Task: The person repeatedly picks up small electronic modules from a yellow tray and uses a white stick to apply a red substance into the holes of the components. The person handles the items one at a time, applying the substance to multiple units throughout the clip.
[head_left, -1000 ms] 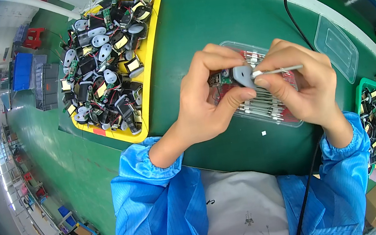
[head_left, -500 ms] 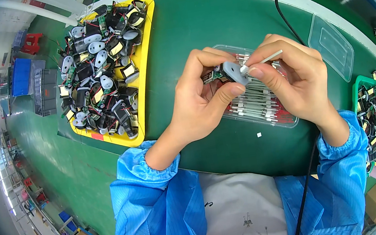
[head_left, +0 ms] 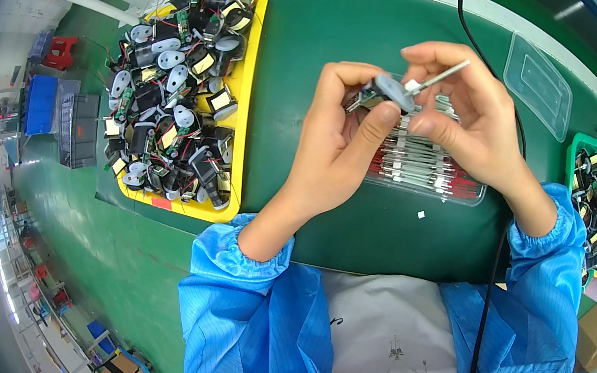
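My left hand (head_left: pixel 335 146) pinches a small electronic module with a grey oval end cap (head_left: pixel 394 92), a black body and a bit of circuit board, partly hidden by the fingers. From the cap sticks out a thin pale rod (head_left: pixel 445 75) with a white block at its base. Around the rod, my right hand (head_left: pixel 477 113) is open, thumb and fingers spread and apart from it. Below both hands a clear plastic box (head_left: pixel 470 201) holds many pale rods with white blocks and red parts.
A yellow tray (head_left: pixel 246 117) heaped with similar modules stands to the left. A clear lid (head_left: pixel 540 85) lies at right, near a black cable (head_left: pixel 462 0). A green tray (head_left: pixel 569 150) of modules sits far right. One tiny white piece (head_left: pixel 421 214) lies on the green table.
My right fingers have let go of the rod's white block and spread apart. The rod stays at the grey cap. In the picture, the table and trays have shifted slightly right.
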